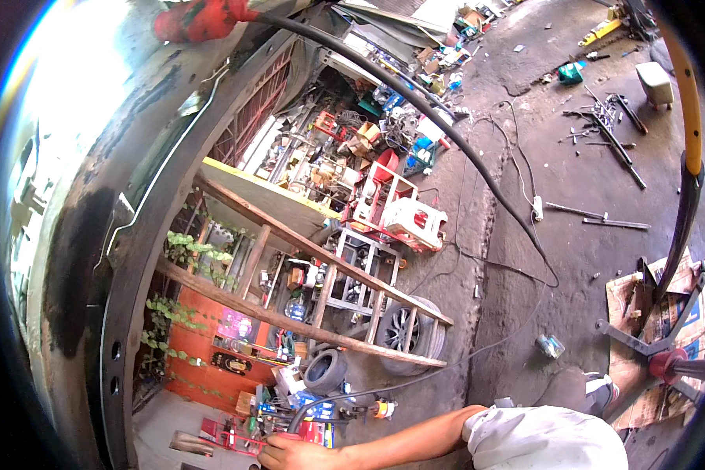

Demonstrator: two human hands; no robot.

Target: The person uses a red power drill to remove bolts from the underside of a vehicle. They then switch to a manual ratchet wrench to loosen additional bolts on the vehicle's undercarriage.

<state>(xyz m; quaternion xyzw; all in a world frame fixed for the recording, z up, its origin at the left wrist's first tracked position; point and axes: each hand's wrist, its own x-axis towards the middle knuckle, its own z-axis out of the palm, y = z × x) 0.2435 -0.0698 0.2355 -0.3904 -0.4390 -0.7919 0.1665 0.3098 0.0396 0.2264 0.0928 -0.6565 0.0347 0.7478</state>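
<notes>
My right hand (294,455) is at the lower edge, with a bare forearm and white sleeve (547,439) coming in from the right. Its fingers are curled closed round the end of a dark cable (384,387); what lies inside the grip is mostly hidden. My left hand is out of view. At the top left, a red handle-like piece (204,20) with a thick black cable (415,100) running from it rests against a worn, dark metal beam (110,243). This thick cable sags down to the floor at the middle right.
A wooden ladder (329,276) leans across the middle, with a wheel (403,333) and a loose tyre (326,371) beside it. A white plastic stool (415,223) stands near piled parts. Metal bars (612,135) lie on the floor, and a grey metal stand base (642,345) sits on cardboard.
</notes>
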